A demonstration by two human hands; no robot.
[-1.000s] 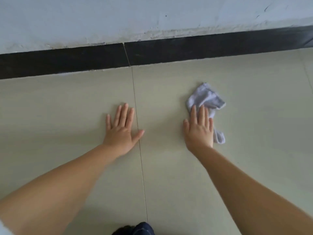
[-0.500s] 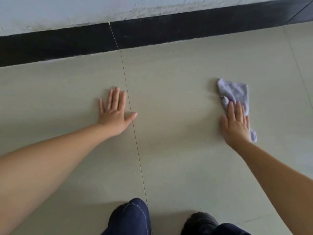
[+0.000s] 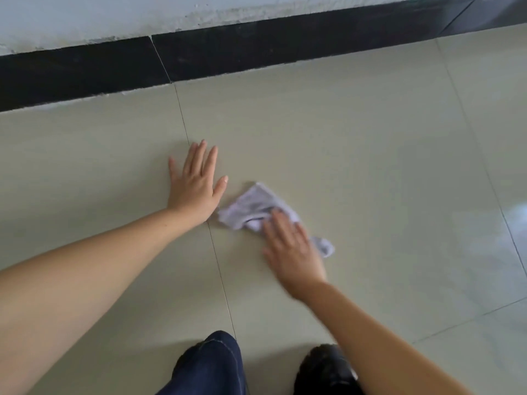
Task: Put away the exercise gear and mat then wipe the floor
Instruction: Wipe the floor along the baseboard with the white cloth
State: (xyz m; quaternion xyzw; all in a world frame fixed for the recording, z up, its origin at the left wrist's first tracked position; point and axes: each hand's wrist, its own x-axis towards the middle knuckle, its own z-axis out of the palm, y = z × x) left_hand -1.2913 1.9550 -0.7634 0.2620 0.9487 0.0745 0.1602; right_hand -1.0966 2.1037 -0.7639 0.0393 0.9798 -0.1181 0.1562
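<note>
A crumpled pale lilac cloth (image 3: 251,208) lies on the beige tiled floor (image 3: 370,166). My right hand (image 3: 291,252) presses flat on the cloth's near part, fingers pointing up and left; one end of the cloth sticks out to the right of the hand. My left hand (image 3: 196,183) rests palm down on the floor with fingers spread, just left of the cloth, its thumb close to the cloth's edge. No exercise gear or mat is in view.
A black skirting strip (image 3: 256,47) runs along the base of a pale wall (image 3: 114,15) at the top. A tile joint (image 3: 219,266) runs down between my hands. My knee in dark jeans (image 3: 211,366) and a black shoe (image 3: 325,369) sit at the bottom edge.
My right hand has slid the cloth leftward across the floor, from far right to right beside my left hand. The left hand stays planted on the floor.
</note>
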